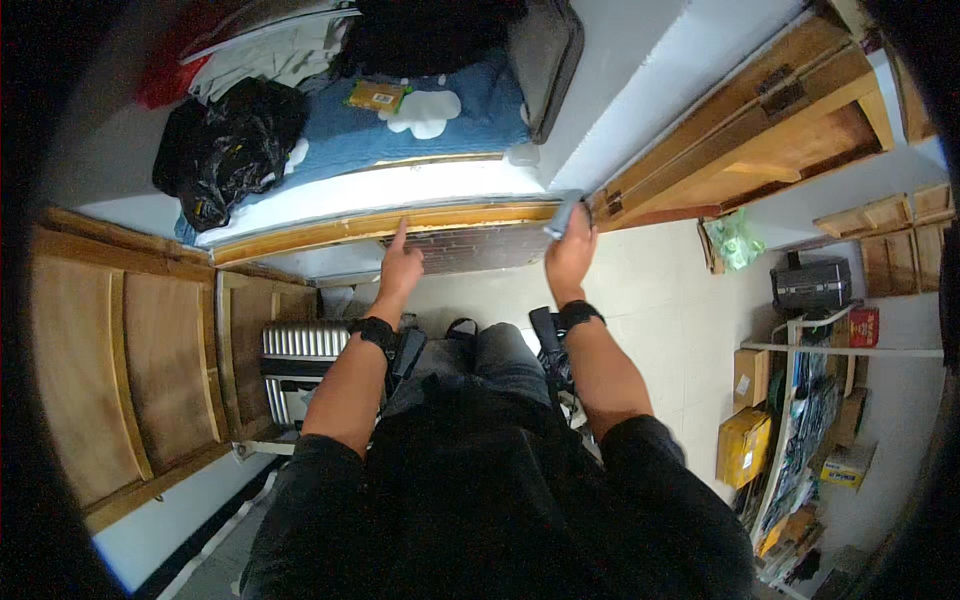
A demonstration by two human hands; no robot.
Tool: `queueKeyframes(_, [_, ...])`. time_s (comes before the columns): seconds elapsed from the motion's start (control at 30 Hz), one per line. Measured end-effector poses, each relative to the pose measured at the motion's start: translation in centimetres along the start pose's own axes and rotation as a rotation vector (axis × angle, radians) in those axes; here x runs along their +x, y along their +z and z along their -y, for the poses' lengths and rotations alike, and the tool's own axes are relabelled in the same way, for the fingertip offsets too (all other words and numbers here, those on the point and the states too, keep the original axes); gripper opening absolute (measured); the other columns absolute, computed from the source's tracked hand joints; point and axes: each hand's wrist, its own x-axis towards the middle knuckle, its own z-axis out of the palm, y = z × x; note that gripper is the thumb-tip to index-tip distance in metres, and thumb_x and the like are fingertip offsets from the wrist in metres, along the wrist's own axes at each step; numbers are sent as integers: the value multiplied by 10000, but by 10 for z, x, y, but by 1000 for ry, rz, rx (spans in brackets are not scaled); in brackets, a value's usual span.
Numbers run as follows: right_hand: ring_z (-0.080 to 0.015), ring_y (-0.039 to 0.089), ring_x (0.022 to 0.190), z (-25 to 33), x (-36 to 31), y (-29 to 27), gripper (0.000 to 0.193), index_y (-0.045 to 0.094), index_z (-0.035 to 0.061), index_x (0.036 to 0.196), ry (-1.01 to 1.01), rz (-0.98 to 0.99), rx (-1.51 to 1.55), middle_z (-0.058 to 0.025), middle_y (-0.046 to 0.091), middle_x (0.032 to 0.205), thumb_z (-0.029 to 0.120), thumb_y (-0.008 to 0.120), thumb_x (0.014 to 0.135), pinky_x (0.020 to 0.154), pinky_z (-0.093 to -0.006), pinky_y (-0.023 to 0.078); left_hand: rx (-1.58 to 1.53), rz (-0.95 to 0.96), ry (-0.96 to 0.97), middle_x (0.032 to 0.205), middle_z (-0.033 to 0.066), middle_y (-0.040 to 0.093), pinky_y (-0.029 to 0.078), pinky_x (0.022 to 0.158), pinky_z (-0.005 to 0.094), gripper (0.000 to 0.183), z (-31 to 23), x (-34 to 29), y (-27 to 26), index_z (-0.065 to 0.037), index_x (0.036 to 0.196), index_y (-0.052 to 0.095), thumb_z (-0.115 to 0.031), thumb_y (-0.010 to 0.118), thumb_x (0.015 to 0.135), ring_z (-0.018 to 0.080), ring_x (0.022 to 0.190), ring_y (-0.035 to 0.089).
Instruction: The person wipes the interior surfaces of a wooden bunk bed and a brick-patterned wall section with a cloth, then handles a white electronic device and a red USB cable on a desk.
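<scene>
Both forearms point(342, 395) are stuck out in front, angling inward a bit, hands well apart and pretty much level. Left hand point(402, 270) has its index finger point(401, 236) poking straight ahead, other fingers kinda folded. Right hand point(571, 256) is curled up, fingertips hard to make out.

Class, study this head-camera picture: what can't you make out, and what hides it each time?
All in the head view:
- Pale blue thing: blurred, and partly covered by the right hand.
- Left hand: the overhead angle hides whether it touches the wooden edge.
- Black plastic bag: its dark folds hide any contents.
- Black cloth: cut off by the upper edge.
</scene>
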Motion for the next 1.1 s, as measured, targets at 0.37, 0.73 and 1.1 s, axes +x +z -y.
queueKeyframes(0.37, [-404,470,1136,51,-32,22,579,497,-14,1215,-24,297,295,-225,552,1165,-138,490,650,969,-427,378,760,-5,59,799,204,638,456,624,457,773,5,-2,-9,-360,1446,12,-156,495,878,346,688,606])
queueKeyframes(0.73, [-342,631,864,24,22,0,556,377,24,1251,225,266,-428,-168,537,1184,50,600,743,709,-441,516,656,49,113,765,220,623,446,605,447,742,5,-4,-12,-312,1456,32,-115,477,895,345,674,601])
queueKeyframes(1.1, [-357,628,689,11,14,-13,243,456,39,1045,141,156,-480,-174,465,995,65,510,810,587,-451,517,640,113,106,754,216,616,443,585,434,746,1,-6,-15,-278,1461,14,-113,469,894,343,647,589])
